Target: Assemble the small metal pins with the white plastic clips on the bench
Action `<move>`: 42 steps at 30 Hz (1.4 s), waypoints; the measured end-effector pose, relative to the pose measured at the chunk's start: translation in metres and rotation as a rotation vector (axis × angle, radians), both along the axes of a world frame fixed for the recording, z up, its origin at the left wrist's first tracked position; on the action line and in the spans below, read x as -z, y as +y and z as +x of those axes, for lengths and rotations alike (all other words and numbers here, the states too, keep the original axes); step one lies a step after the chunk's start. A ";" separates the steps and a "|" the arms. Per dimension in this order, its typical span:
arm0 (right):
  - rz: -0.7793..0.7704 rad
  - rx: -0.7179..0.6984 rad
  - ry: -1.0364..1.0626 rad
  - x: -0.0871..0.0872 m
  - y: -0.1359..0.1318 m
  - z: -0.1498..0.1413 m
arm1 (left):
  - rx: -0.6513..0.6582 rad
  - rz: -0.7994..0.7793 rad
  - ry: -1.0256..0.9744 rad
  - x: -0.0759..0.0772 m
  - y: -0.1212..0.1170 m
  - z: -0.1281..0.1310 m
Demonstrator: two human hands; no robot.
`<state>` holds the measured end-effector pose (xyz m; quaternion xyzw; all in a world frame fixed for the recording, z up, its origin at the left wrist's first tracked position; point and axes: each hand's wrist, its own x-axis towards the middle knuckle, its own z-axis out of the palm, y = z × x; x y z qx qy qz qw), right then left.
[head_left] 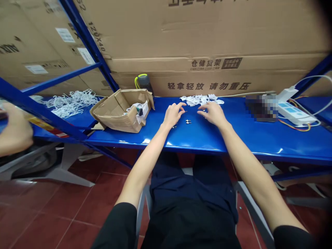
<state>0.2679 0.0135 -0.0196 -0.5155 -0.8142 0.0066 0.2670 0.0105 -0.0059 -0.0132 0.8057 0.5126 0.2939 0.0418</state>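
My left hand (173, 114) is over the blue shelf top, thumb and fingertips pinched together. A thin, tiny piece pokes out at the fingertips, too small to name. Across a short gap, my right hand (213, 114) is curved with thumb and forefinger slightly apart; a small white spot shows between them, and I cannot tell whether it is touched. Small white pieces with metal pins (188, 121) lie on the shelf between my hands, and another is partly hidden by my left wrist. Behind my hands is a loose pile of white plastic rings (199, 100).
An open cardboard box (114, 121) with small parts stands left, a dark bottle (145, 82) behind it. Right are a white power strip (297, 113) and cables. Beyond the blue post lie white hooks (74, 103); another person's hand (15, 129) is at far left.
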 end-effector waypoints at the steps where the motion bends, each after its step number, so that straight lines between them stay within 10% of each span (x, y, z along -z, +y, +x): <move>1: 0.020 -0.073 0.031 0.001 0.000 -0.003 | 0.039 0.006 -0.009 -0.001 -0.001 0.001; 7: 0.047 -0.313 0.026 -0.001 -0.005 -0.018 | 0.133 0.008 -0.075 -0.004 -0.004 0.005; 28: 0.100 -0.193 0.130 -0.007 -0.014 -0.023 | 0.098 0.038 -0.135 0.001 0.004 0.001; 42: 0.015 0.299 -0.112 0.003 -0.001 0.011 | -0.089 0.007 -0.097 -0.004 -0.003 0.002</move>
